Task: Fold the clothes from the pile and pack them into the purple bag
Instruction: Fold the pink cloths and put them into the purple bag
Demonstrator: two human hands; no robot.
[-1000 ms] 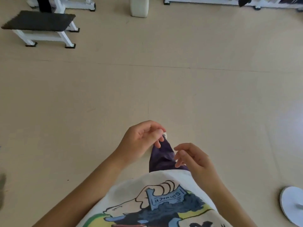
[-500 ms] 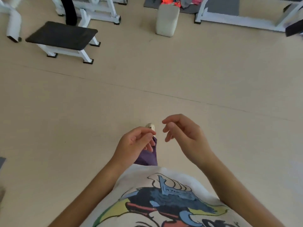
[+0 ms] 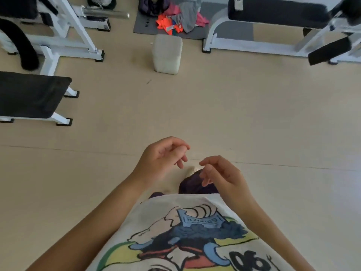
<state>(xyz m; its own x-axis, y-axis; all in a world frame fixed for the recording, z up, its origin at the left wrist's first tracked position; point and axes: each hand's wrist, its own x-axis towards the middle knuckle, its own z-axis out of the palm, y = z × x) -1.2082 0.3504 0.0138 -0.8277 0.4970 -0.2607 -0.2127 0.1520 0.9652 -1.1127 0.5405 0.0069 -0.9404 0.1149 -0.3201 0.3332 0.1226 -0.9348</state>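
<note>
While the heap of mixed clothes in orange, pink and grey fabric (image 3: 178, 18) lies on a grey floor mat (image 3: 144, 24) at the far end of the room, both hands are held close to the body, well apart from that heap. The left hand (image 3: 162, 159) is seen with fingers loosely curled and nothing pinched between them; the right hand (image 3: 220, 173) is likewise half-curled and empty. Just beside the right hand, on the body side and partly hidden under the hem of the white printed T-shirt (image 3: 185, 231), a dark purple piece of soft fabric (image 3: 192, 185) is visible; it is probably the purple bag, though this cannot be confirmed. A small pale object (image 3: 192, 170) shows at its top, too blurred to identify.

Relative to the heap, a pale cream cushion-like block (image 3: 167, 53) stands on the near side, directly between heap and hands. The heap lies straight ahead, slightly toward the left hand's side, so neither hand is meaningfully nearer. The coming move is judged to be a walk forward, not a reach.
</note>
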